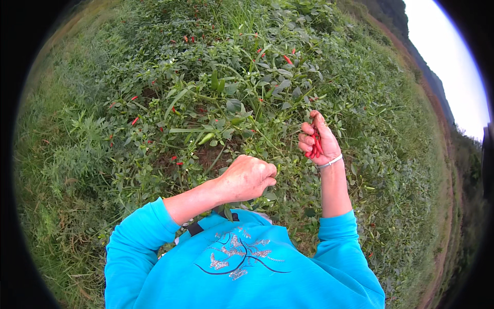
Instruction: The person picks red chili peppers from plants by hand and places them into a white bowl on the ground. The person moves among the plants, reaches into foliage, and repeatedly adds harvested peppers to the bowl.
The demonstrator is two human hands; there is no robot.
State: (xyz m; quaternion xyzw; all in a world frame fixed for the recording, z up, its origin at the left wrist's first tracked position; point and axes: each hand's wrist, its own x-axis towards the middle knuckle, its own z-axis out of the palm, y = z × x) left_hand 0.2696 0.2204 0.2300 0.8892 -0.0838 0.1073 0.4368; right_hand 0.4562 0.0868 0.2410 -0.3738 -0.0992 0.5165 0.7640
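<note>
Several red chili peppers [317, 146] are bunched in the curled fingers of my right hand [329, 142], which is raised over the plants with its palm side showing. A pale band circles that wrist. My left hand [248, 177] is closed in front of my chest, its back toward me; what its fingers pinch, if anything, is hidden. Just above and left of it, a green chili pepper [206, 138] hangs among the leaves. Farther off, a red chili pepper [287, 59] shows on a plant.
Dense chili plants [303, 26] surround me, with long grass blades mixed in. More red peppers [135, 121] dot the foliage at the left. Bare brown soil [208, 154] shows between stems. Grass [62, 206] covers the left side, and a dirt track [446, 242] runs along the far right.
</note>
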